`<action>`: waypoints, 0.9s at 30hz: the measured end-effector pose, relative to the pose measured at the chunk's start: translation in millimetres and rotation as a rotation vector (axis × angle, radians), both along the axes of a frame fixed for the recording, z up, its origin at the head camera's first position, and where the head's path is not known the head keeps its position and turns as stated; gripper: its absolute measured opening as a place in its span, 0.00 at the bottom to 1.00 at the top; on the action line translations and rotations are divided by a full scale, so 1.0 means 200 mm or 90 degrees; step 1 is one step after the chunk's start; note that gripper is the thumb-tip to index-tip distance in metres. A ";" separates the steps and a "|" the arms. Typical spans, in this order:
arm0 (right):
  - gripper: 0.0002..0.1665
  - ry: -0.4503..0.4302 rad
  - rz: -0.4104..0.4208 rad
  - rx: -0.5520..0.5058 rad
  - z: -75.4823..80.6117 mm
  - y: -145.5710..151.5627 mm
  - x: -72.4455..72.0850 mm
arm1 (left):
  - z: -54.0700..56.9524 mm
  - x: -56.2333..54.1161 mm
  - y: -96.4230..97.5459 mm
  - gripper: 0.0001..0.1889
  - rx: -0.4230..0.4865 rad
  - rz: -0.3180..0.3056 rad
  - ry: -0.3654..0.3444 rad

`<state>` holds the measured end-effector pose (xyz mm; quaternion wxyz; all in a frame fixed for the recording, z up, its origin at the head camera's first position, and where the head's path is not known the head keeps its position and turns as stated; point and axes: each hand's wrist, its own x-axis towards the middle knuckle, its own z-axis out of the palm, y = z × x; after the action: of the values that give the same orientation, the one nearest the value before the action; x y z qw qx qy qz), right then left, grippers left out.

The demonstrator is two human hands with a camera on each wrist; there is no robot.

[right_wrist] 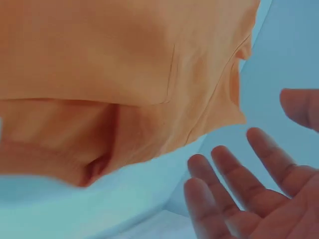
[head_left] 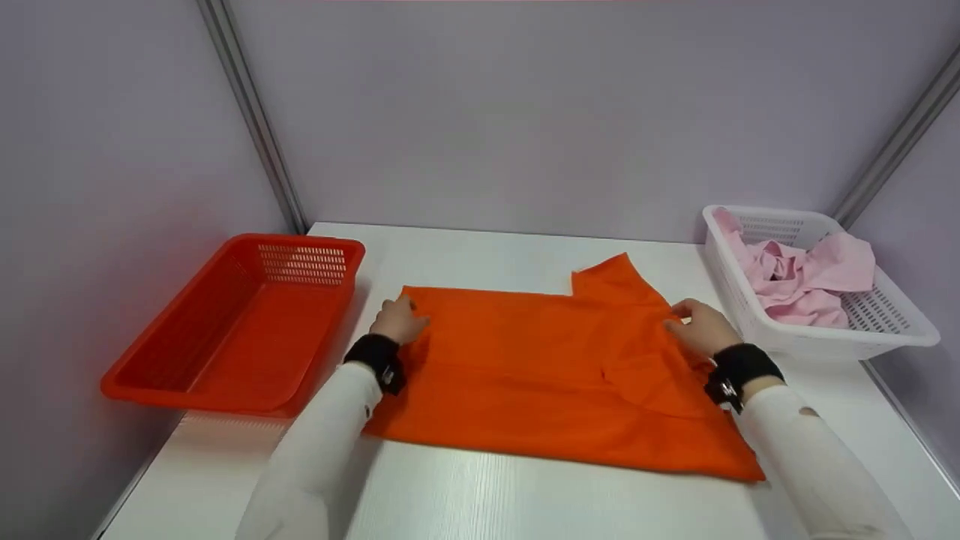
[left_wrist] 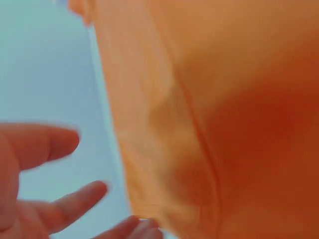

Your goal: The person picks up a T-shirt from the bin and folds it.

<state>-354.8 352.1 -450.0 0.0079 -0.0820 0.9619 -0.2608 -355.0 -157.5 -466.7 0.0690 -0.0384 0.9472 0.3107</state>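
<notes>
An orange shirt (head_left: 510,337) is spread on the white table, with one sleeve (head_left: 611,277) sticking out past its far edge. My left hand (head_left: 400,321) is at the shirt's far left corner. In the left wrist view its thumb and fingers (left_wrist: 75,204) are spread apart beside the cloth's edge, the lower fingertips right at the hem. At the shirt's right end is my right hand (head_left: 703,327), just below the sleeve. The right wrist view shows its fingers (right_wrist: 239,174) loosely extended beside the cloth, and nothing is gripped. Creases and a curved seam run across the shirt's right part.
A red plastic basket (head_left: 232,405) with slotted sides stands at the left. On the right, a white basket (head_left: 817,339) holds crumpled pink cloth (head_left: 814,274). Grey panels (head_left: 487,112) rise behind the table (head_left: 450,495) and on both sides.
</notes>
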 end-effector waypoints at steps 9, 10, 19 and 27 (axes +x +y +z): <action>0.31 -0.049 -0.041 -0.009 -0.05 -0.14 -0.31 | -0.08 -0.31 -0.02 0.22 0.053 0.060 0.090; 0.31 -0.052 -0.048 -0.009 -0.06 -0.15 -0.32 | -0.09 -0.32 -0.02 0.23 0.058 0.052 0.088; 0.35 -0.068 -0.084 0.024 -0.14 -0.15 -0.42 | -0.17 -0.37 -0.04 0.30 -0.026 0.038 0.028; 0.37 -0.111 -0.034 0.071 -0.19 -0.10 -0.43 | -0.18 -0.39 -0.04 0.19 0.029 0.097 0.094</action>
<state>-441.8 331.6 -487.3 0.0889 -0.0331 0.9725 -0.2129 -432.6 -165.4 -502.2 -0.0238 -0.0862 0.9367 0.3386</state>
